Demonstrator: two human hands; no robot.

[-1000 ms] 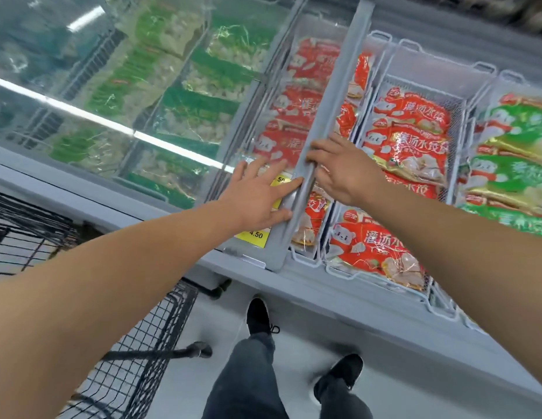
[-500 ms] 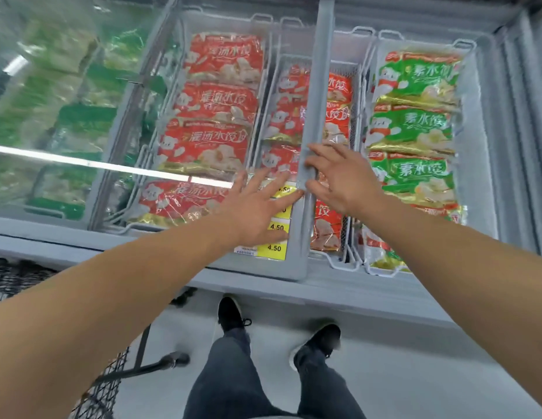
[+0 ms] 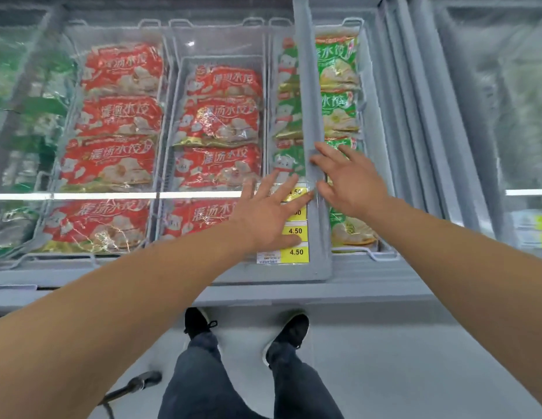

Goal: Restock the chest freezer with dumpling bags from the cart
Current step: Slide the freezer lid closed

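Note:
The chest freezer [image 3: 294, 293] holds wire baskets of dumpling bags. Red bags [image 3: 118, 116] fill the left and middle baskets, seen through the sliding glass lid. Green bags [image 3: 339, 113] lie in the right basket. The lid's grey frame bar [image 3: 309, 101] crosses the green bags. My left hand [image 3: 271, 214] lies flat with spread fingers on the glass beside the bar, over yellow price labels [image 3: 295, 252]. My right hand [image 3: 351, 179] presses the bar's right side with straight fingers. Neither hand holds a bag.
Only the cart's handle [image 3: 133, 385] shows at the bottom left on the floor. My shoes [image 3: 289, 331] stand close to the freezer's front. More lid rails [image 3: 415, 116] and a neighbouring glass lid [image 3: 505, 101] lie to the right.
The lid's frame bar has slid to the right under both hands, from over the red bags to over the green bags. The lid glass now lies over both red baskets.

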